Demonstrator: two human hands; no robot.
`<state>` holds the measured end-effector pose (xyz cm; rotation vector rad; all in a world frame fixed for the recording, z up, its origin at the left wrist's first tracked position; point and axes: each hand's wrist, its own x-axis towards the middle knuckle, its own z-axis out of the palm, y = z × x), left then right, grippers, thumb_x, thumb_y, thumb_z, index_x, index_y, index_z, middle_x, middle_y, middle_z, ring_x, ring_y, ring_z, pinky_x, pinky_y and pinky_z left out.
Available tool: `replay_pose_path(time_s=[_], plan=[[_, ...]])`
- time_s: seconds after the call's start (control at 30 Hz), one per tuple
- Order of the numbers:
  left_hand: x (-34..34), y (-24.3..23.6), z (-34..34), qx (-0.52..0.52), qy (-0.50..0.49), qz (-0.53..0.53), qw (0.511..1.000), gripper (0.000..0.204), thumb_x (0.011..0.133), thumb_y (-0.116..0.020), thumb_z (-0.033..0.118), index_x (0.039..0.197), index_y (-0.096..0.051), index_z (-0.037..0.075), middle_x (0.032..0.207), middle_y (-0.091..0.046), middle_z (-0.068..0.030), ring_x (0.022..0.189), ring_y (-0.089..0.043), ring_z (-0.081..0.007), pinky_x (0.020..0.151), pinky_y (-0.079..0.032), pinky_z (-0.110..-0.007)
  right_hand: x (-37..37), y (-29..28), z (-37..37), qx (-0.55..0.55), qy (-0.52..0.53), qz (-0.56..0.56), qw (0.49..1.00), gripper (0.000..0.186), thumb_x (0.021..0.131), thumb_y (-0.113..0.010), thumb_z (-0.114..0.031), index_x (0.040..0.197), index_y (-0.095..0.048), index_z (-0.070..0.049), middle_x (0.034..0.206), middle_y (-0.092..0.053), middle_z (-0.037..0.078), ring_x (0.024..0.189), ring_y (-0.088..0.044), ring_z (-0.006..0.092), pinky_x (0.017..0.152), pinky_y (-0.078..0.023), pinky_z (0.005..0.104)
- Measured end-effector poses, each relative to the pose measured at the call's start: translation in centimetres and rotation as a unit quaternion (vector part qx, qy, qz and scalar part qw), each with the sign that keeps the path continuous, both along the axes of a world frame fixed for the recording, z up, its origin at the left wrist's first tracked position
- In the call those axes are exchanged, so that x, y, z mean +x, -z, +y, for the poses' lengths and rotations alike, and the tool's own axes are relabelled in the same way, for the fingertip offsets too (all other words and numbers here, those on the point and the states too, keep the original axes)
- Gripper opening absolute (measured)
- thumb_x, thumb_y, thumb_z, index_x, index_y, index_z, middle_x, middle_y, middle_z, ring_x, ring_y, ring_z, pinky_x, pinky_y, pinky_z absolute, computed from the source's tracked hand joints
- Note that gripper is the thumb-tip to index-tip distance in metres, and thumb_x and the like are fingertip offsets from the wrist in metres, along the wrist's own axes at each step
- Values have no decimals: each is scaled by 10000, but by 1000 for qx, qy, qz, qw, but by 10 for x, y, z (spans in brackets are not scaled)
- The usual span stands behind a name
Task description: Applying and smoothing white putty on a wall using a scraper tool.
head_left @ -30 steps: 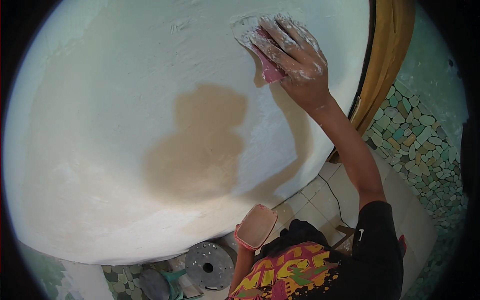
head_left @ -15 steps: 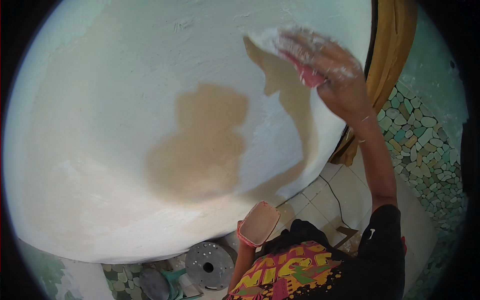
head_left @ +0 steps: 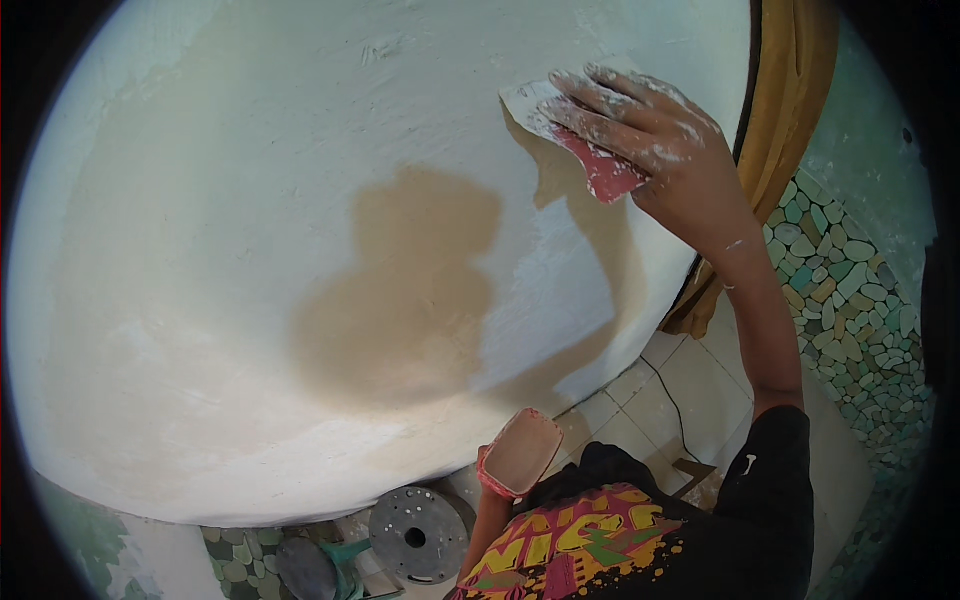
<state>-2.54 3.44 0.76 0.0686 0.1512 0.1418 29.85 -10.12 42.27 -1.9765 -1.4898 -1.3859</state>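
Pressed against the pale wall, my right hand holds a flat putty scraper with its fingers spread along it. The scraper has a red, wavy-edged part and a white-smeared part toward its far left corner. White paste coats the fingers and knuckles. At the lower middle, close to my body, my left hand grips a small rectangular pinkish tub by its side. A beige layer coats the tub's inside; most of the left hand is hidden behind it.
A grey round disc with holes and a green object with a dark round top are below the wall. Brown cloth hangs along its right edge. A dark cable lies on the tiled floor, beside pebble paving.
My right hand and the scraper have shifted slightly down and to the right on the wall. The left hand with the tub has barely moved.
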Motion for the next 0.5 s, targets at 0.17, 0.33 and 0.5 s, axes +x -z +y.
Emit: replay_pose_path(time_s=[0.17,0.33,0.5], plan=[[7,-11,-2,2,5,-15,1000,692,987,-393,485,1540,-440,71,1564,-476,-156,1424,-466,-411,1151,-426,-564,14,-15,-5,70,-69,-25,995,486,810,-791,-134,1278,-724,-245,1371,-677,-47,1267,-635,231,1024,-536,396],[7,-9,-3,-11,7,-19,1000,687,996,-368,470,1545,-430,63,1565,-473,-164,1423,-468,-414,1138,-440,-565,8,-20,18,112,-43,-117,986,463,803,-824,-181,1256,-742,-232,1297,-720,-33,1231,-658,217,993,-537,388],[6,-3,0,-33,-5,10,999,685,987,-354,451,1549,-426,67,1566,-473,-162,1422,-469,-418,1130,-449,-563,12,18,15,99,-57,-105,988,440,802,-825,-198,1235,-754,-234,1269,-734,-21,1214,-668,224,992,-531,403]])
